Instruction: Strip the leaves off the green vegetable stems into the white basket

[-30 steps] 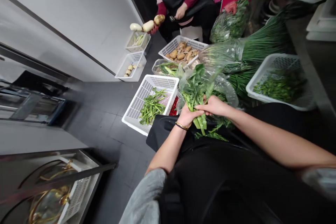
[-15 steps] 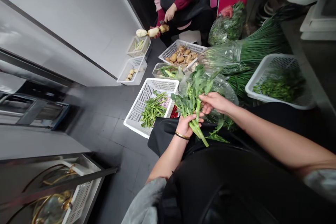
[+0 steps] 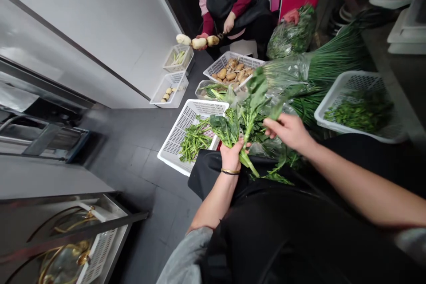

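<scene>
My left hand (image 3: 230, 158) is closed round the thick pale stems of a bunch of leafy greens (image 3: 253, 105), above my black apron. The leaves fan upward and the cut stem ends point down toward my lap. Just right of the bunch, my right hand (image 3: 293, 132) pinches a green leaf (image 3: 277, 109), slightly blurred. Loose leaves (image 3: 275, 177) lie on the apron under the hands. In front and to the left, a white perforated basket (image 3: 170, 145) holds trimmed green stalks (image 3: 195, 142).
Across from me a seated person (image 3: 229, 4) in an apron holds a lotus root (image 3: 199, 43). Between us stand a basket of potatoes (image 3: 222, 73) and small bins (image 3: 179, 96). To the right are long green stalks (image 3: 339, 60), a bagged bundle (image 3: 289, 37) and a basket of greens (image 3: 320, 113).
My right hand has drawn away to the right from the stems, with a leaf at its fingertips. The left hand still grips the bunch. The other person's tool hand has shifted right.
</scene>
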Available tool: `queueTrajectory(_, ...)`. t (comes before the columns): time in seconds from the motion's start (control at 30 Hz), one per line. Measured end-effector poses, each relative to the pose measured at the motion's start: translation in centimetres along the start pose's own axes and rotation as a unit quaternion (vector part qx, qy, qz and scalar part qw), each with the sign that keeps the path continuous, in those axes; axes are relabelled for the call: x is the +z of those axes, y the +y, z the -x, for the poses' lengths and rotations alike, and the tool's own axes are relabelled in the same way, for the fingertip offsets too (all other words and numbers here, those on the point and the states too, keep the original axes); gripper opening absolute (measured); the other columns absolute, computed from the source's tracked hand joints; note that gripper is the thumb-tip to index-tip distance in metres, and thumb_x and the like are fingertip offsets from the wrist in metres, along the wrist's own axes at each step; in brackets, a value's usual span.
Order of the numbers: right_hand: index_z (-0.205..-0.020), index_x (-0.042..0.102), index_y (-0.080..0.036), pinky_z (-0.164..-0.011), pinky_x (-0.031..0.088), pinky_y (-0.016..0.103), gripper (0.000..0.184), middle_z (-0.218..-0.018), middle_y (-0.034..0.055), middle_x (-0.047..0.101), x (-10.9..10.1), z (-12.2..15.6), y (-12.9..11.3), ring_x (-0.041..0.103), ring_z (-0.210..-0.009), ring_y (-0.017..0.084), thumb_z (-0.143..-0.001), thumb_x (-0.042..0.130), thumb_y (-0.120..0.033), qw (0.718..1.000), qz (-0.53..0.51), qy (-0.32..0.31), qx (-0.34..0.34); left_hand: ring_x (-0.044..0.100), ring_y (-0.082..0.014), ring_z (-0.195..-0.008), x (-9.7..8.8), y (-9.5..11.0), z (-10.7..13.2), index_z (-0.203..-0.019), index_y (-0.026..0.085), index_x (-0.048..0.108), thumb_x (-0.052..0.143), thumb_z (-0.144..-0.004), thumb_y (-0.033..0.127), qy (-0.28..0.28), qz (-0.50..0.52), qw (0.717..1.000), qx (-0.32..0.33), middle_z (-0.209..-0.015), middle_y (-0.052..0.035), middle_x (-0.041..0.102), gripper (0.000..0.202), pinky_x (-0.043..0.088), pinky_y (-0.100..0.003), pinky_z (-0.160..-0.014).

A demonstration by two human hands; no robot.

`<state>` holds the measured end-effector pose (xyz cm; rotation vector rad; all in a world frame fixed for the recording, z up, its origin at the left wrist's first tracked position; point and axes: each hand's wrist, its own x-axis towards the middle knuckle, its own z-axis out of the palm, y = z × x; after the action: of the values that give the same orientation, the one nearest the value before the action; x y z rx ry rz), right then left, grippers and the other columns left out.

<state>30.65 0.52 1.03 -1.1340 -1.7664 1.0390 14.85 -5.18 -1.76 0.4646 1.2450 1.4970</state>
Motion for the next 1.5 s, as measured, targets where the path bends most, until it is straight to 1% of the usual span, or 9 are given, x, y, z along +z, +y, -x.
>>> queueTrajectory(0.17,-0.061,0.051,-0.019,-0.044,0.042,0.025,0.031,-0.047,0.0009,0.057,-0.5,-3.8,0.8,0.053,-0.042,0.014,-0.076,0.059,-0.044,0.992,-0.006,-0.026,0.121,0.065,-0.0172,-0.060,-0.3,-1.0,0.6,-0.081,0.014,0.055,0.079,-0.054,0.033,0.043,-0.083,0.991,0.098,-0.076,-0.0047,0.065,0.041,0.048,-0.023,-0.047)
queueTrajectory(0.37,-0.074,0.062,-0.018,-0.061,0.048,0.027,0.011,-0.070,0.0053,0.064,2.6,0.7,1.4,0.059,-0.066,0.016,-0.077,0.058,-0.028,0.979,0.020,-0.046,-0.199,0.062,-0.0136,-0.053,0.2,-0.3,0.0,-0.080,0.014,0.053,0.080,-0.052,0.028,0.036,-0.011,0.996,0.082,-0.071,-0.0011,0.062,0.041,0.046,-0.022,-0.044)
queueTrajectory(0.57,-0.069,0.057,-0.019,-0.046,0.048,0.028,0.025,-0.051,0.0007,0.058,0.3,-2.3,2.8,0.055,-0.044,0.014,-0.080,0.056,-0.042,0.990,-0.118,-0.053,0.061,0.063,-0.0148,-0.056,0.0,-0.9,0.4,-0.081,0.013,0.054,0.080,-0.053,0.029,0.014,-0.030,0.998,0.062,-0.074,-0.0023,0.062,0.041,0.045,-0.021,-0.042)
queueTrajectory(0.8,-0.066,0.057,-0.018,-0.050,0.048,0.027,0.037,-0.055,0.0025,0.059,1.7,-1.8,2.5,0.056,-0.049,0.013,-0.085,0.048,-0.048,0.996,-0.066,0.053,0.007,0.061,-0.0143,-0.053,0.8,-0.7,0.9,-0.079,0.010,0.056,0.075,-0.055,0.021,-0.015,0.023,0.999,-0.035,-0.069,-0.0033,0.060,0.032,0.041,-0.020,-0.037)
queueTrajectory(0.93,-0.077,0.064,-0.019,-0.064,0.048,0.028,0.029,-0.069,0.0051,0.062,2.6,0.4,3.1,0.059,-0.065,0.015,-0.084,0.050,-0.044,0.991,0.014,-0.025,-0.131,0.057,-0.0111,-0.053,0.8,0.4,0.6,-0.073,0.007,0.058,0.068,-0.059,0.016,-0.011,0.089,0.990,-0.109,-0.066,-0.0063,0.061,0.020,0.038,-0.017,-0.037)
queueTrajectory(1.1,-0.082,0.062,-0.015,-0.047,0.046,0.029,0.044,-0.060,0.0034,0.059,0.7,-1.1,3.5,0.057,-0.051,0.015,-0.076,0.054,-0.059,0.949,-0.250,-0.147,0.126,0.056,-0.0102,-0.053,-0.2,0.7,0.5,-0.075,0.006,0.059,0.063,-0.063,0.014,-0.101,0.108,0.968,-0.205,-0.069,-0.0077,0.061,0.014,0.036,-0.016,-0.035)
queueTrajectory(1.2,-0.081,0.061,-0.015,-0.041,0.041,0.026,0.046,-0.059,0.0014,0.058,-0.1,-2.0,2.7,0.054,-0.046,0.013,-0.070,0.060,-0.060,0.905,-0.351,-0.204,0.128,0.056,-0.0107,-0.053,-0.5,0.3,0.6,-0.076,0.005,0.060,0.063,-0.064,0.014,-0.153,0.092,0.950,-0.256,-0.068,-0.0085,0.060,0.015,0.037,-0.016,-0.036)
queueTrajectory(1.4,-0.049,0.049,-0.019,-0.044,0.039,0.027,0.044,-0.041,0.0003,0.048,0.8,-2.3,2.4,0.045,-0.039,0.012,-0.078,0.056,-0.053,0.992,-0.089,-0.054,0.074,0.062,-0.0159,-0.062,0.2,-0.4,1.3,-0.085,0.008,0.062,0.073,-0.060,0.020,-0.133,0.033,0.986,-0.096,-0.078,-0.0096,0.065,0.030,0.043,-0.021,-0.043)
queueTrajectory(1.5,-0.058,0.057,-0.020,-0.058,0.044,0.029,0.039,-0.061,0.0056,0.061,1.9,-1.4,2.4,0.057,-0.058,0.017,-0.082,0.052,-0.050,0.992,0.061,0.031,-0.107,0.058,-0.0121,-0.054,1.0,-0.4,1.4,-0.077,0.008,0.062,0.074,-0.058,0.019,-0.089,0.040,0.993,-0.074,-0.070,-0.0081,0.064,0.025,0.039,-0.019,-0.041)
